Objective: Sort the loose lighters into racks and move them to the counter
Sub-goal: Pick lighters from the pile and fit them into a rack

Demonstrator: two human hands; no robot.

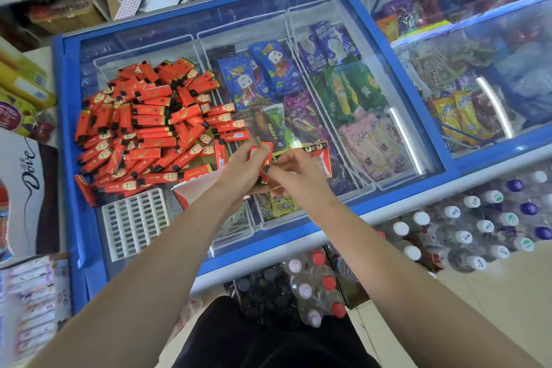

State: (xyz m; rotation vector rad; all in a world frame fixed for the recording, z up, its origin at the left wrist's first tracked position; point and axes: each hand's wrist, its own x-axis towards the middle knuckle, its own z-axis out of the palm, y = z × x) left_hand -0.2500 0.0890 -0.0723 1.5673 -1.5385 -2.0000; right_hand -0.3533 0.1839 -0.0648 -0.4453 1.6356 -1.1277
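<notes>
A big heap of loose red lighters (143,125) lies on the left part of the freezer's glass lid (185,24). An empty white plastic rack (136,222) with several slots sits in front of the heap. A red and white display box (321,155) holding a rack lies under my hands, with a few lighters standing in its far edge. My left hand (242,172) grips several red lighters (261,154). My right hand (294,172) pinches one lighter (265,173) between fingertips, right beside the left hand, above the box.
The blue-framed chest freezer is full of wrapped ice creams (298,92) under the glass. Packs of bottled drinks (466,230) stand on the floor along its front. Cartons and a Dove box (27,176) crowd the left; shelves stand behind.
</notes>
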